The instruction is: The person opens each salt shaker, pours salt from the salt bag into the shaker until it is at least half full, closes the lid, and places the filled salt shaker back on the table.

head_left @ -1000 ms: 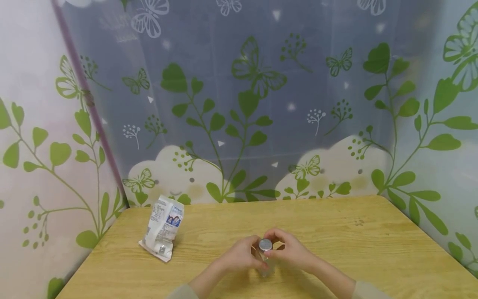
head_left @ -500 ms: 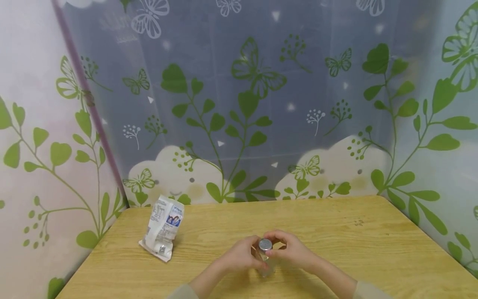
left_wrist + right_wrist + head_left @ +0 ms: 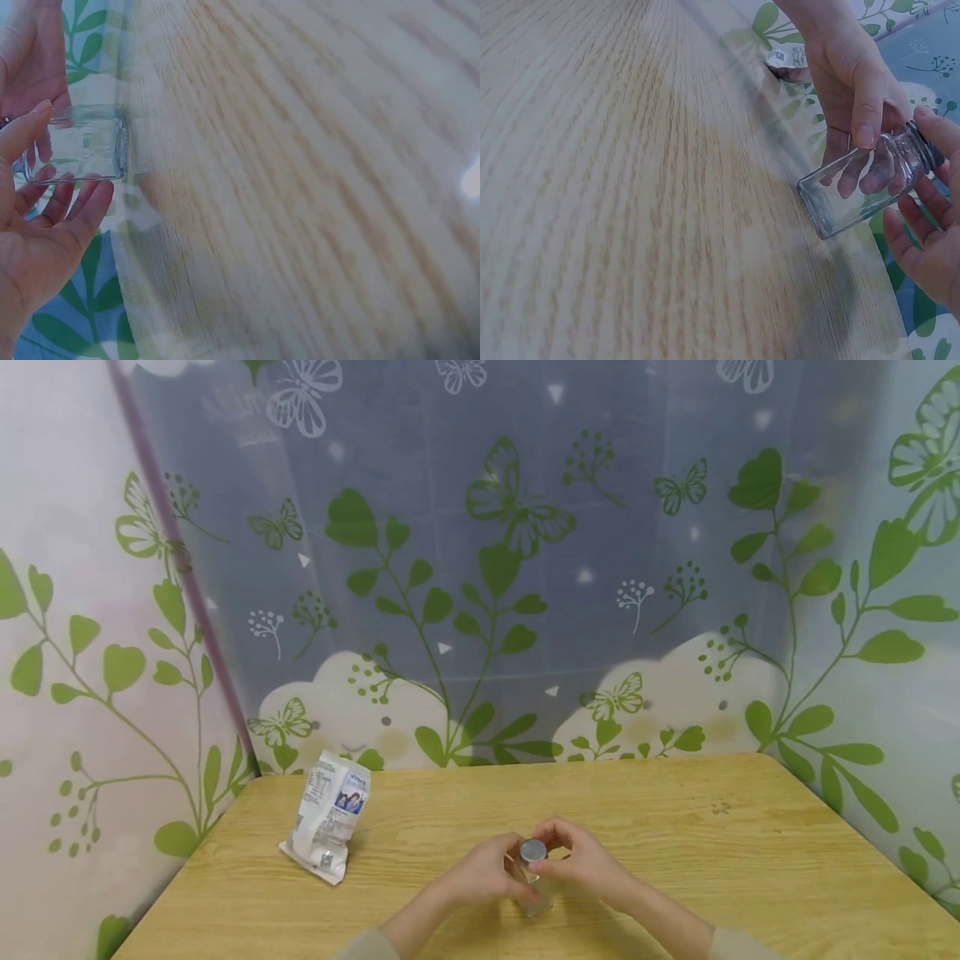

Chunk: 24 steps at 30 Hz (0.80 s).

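Note:
A small clear glass jar (image 3: 855, 191) with a silver screw lid (image 3: 533, 851) stands about upright near the front middle of the table. Its base is at the tabletop; whether it touches cannot be told. My left hand (image 3: 483, 870) holds the glass body, thumb on one side and fingers on the other, as the left wrist view of the jar (image 3: 82, 150) also shows. From the right, my right hand (image 3: 581, 860) pinches the lid between thumb and fingers. In the right wrist view the lid (image 3: 925, 146) sits on the jar's neck. Nothing can be seen inside the glass.
On the left of the wooden table (image 3: 660, 827) lies a white printed packet (image 3: 330, 818) with a blue picture. A patterned cloth (image 3: 420, 568) with leaves and butterflies hangs behind the table, and similar cloths flank both sides.

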Each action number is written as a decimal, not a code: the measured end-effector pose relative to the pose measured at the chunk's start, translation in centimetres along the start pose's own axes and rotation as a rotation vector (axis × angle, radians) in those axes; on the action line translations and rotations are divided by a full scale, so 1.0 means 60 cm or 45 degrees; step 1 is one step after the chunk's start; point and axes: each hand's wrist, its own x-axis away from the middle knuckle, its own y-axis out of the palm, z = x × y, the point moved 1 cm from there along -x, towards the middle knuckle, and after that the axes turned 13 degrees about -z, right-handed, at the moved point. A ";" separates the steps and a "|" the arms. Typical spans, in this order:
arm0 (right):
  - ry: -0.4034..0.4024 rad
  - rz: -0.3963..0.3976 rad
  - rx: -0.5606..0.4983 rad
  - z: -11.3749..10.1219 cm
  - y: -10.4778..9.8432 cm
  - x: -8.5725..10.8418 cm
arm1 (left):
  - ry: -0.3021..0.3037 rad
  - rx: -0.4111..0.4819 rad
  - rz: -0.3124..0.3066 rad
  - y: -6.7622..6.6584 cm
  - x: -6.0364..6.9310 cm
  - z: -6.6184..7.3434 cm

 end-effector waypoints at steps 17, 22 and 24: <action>-0.020 -0.076 -0.010 0.001 -0.008 -0.001 | 0.023 0.003 -0.026 -0.004 0.000 0.002; -0.041 -0.103 -0.014 0.005 -0.010 0.000 | 0.040 -0.001 -0.034 -0.003 0.000 0.001; -0.042 -0.115 -0.020 0.005 -0.011 0.001 | 0.049 -0.005 -0.036 -0.003 0.000 0.000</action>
